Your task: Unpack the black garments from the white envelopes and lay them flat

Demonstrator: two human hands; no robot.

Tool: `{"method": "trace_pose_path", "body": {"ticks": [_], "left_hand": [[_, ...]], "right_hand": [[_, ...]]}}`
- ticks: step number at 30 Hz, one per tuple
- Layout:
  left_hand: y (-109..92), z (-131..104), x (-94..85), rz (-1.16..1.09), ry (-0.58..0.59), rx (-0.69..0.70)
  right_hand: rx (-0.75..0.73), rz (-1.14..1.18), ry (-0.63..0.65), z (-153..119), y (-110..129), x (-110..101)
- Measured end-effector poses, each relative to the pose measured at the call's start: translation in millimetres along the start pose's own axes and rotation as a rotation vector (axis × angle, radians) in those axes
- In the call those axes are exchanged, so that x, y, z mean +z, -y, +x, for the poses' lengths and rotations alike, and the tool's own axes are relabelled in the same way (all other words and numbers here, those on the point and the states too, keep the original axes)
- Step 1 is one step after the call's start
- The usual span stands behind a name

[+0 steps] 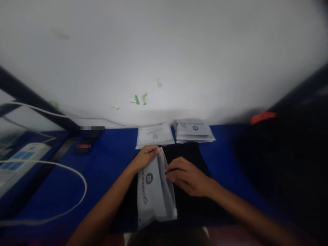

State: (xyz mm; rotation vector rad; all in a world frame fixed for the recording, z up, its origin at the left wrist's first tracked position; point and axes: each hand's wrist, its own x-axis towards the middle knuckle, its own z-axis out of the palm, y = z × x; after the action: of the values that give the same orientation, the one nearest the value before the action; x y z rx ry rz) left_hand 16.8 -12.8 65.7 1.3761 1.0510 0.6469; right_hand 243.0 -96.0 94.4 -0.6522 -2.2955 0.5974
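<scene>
A frosted plastic zip bag (153,191) with a round logo and dark lettering is held tilted over a folded black cloth (189,153). My left hand (147,155) pinches its top corner between thumb and fingers. At the bag's right-hand edge, where the mouth gapes a little, the fingers of my right hand (191,176) are drawn together on the lip. The tips of the right fingers are partly hidden there. What the bag contains cannot be made out.
Behind the cloth, a flat frosted bag (155,136) and a stack of similar bags (194,131) lie on the blue tabletop (102,177) against the white wall. A white cable (83,184) loops at left near a pale device with blue panels (23,159). An orange item (263,117) lies right.
</scene>
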Motion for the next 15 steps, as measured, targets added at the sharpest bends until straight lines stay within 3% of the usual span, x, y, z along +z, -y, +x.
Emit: {"method": "trace_pose_path", "body": {"ticks": [5,10,15], "left_hand": [[-1,1,5.0,0.034,0.041,0.056],[-3,0,8.5,0.065,0.102,0.08],[-1,0,9.2,0.079,0.135,0.087]], "right_hand": [[-0.155,-0.012,0.146,11,-4,0],[-0.24,-0.205,0.353,18,-9,3],[-0.37,-0.469,0.297,24,-12,15]]}}
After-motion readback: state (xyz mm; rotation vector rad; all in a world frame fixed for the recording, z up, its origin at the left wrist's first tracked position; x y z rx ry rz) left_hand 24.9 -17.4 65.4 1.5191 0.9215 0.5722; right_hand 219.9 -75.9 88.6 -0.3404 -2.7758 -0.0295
